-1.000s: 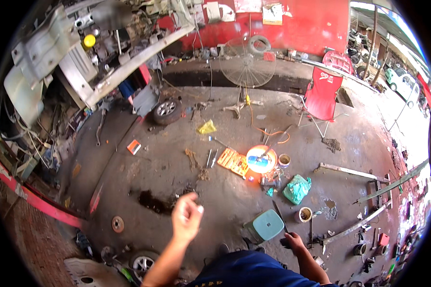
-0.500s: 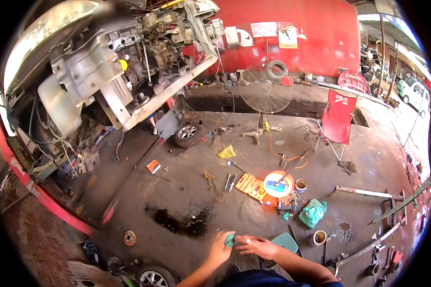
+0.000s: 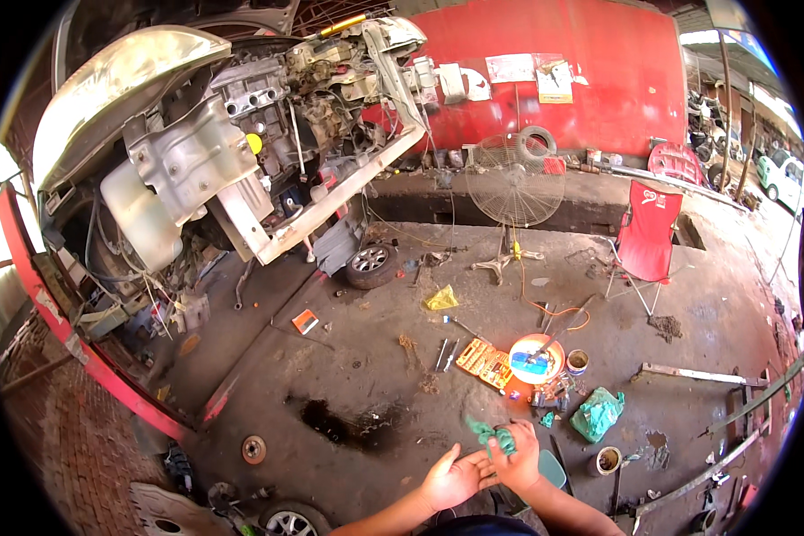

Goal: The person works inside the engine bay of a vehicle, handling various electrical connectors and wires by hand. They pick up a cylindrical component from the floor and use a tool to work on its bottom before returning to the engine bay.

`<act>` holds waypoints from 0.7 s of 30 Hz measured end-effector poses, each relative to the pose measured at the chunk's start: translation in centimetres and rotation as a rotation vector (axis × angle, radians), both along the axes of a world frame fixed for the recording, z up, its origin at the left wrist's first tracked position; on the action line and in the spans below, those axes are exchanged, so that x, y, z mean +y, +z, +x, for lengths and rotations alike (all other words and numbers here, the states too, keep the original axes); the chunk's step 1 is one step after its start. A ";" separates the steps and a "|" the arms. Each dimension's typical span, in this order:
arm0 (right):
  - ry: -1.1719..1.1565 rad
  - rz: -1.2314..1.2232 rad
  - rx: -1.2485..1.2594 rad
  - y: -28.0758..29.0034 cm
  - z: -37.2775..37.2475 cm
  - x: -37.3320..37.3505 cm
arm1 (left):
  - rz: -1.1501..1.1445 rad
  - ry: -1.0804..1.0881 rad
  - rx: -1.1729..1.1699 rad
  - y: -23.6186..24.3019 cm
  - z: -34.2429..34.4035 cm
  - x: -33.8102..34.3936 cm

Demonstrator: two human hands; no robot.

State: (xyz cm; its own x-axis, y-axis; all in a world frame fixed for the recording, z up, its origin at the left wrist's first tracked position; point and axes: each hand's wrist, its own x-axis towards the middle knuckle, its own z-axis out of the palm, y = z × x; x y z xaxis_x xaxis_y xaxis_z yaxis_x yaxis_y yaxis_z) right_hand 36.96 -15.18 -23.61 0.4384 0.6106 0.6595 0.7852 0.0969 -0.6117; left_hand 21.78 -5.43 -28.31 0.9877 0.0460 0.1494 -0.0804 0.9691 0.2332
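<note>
Low in the view, my right hand (image 3: 519,466) grips a crumpled green cloth or glove (image 3: 493,434), its loose end sticking up to the left. My left hand (image 3: 451,482) is open and palm up just beside it, with its fingertips close to or touching the right hand. A teal stool (image 3: 553,471) is partly hidden behind my right hand. A green bag (image 3: 597,413) lies on the floor to the right.
A raised car (image 3: 174,165) with exposed engine fills the upper left, a person's leg (image 3: 309,250) partly visible below it. Orange tool case (image 3: 482,362), basin (image 3: 552,366), fan (image 3: 515,179), red chair (image 3: 645,234), loose wheel (image 3: 372,268), oil puddle (image 3: 335,420) and metal bars (image 3: 688,374) stand or lie around.
My hands came together; the green cloth was in my left hand and is now in my right, which earlier held a long dark thing. The view has tilted up toward the car.
</note>
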 end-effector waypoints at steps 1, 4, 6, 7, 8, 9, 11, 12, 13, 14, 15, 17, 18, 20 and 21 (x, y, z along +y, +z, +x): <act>-0.005 0.002 0.005 0.6 -0.3 -0.4 | 0.126 0.041 0.071 0.1 0.4 -0.2; 0.599 -0.038 0.899 4.0 -2.4 -2.8 | -0.066 -0.040 0.090 -1.1 1.2 0.2; 0.751 -0.004 0.822 3.5 -4.0 -2.5 | 0.057 -0.169 -0.077 -1.7 2.1 -0.4; 0.898 0.006 0.764 1.3 -4.7 -2.4 | 0.320 -0.142 -0.116 -0.7 3.5 -1.4; 0.969 0.014 0.739 -0.7 -5.1 -2.6 | 0.326 -0.211 -0.108 2.0 3.4 -2.3; 1.046 0.021 0.715 -2.6 -5.6 -2.8 | 0.331 -0.274 -0.095 4.2 3.2 -2.9; 0.890 -0.200 0.971 -5.1 -6.3 -3.6 | 0.349 -0.330 -0.079 6.0 3.6 -2.7; 1.020 -0.227 1.110 -5.9 -6.0 -3.5 | 0.369 -0.389 -0.071 6.2 3.4 -3.0; 1.138 -0.247 1.263 -5.9 -6.3 -4.0 | 0.516 -0.372 -0.089 4.7 3.5 -3.0; 1.242 -0.298 1.351 -4.5 -6.8 -4.4 | 0.665 -0.344 -0.103 3.1 3.5 -2.9; 1.227 -0.371 1.358 -0.4 -6.2 -4.4 | 0.726 -0.434 -0.124 4.9 4.2 -2.0; 1.330 -0.480 1.246 5.3 -5.7 -3.7 | 0.952 -0.366 -0.132 7.4 3.8 -2.1; 1.418 -0.504 1.124 6.5 -5.6 -3.3 | 0.993 -0.398 -0.049 7.7 3.9 -2.0; 1.610 -0.410 0.879 4.9 -5.6 -2.3 | 0.963 -0.480 0.061 6.9 4.7 -1.2; 1.529 -0.292 0.768 6.2 -5.6 -2.3 | 0.883 -0.525 0.107 6.6 4.5 -0.6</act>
State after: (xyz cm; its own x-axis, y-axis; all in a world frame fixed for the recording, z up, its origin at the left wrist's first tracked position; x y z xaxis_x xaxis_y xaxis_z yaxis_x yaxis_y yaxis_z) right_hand 31.36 -17.52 -17.39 -0.4668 0.7909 0.3957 -0.3570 0.2409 -0.9025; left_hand 26.29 -6.01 -21.74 0.8618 -0.4781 -0.1693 0.3665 0.3563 0.8595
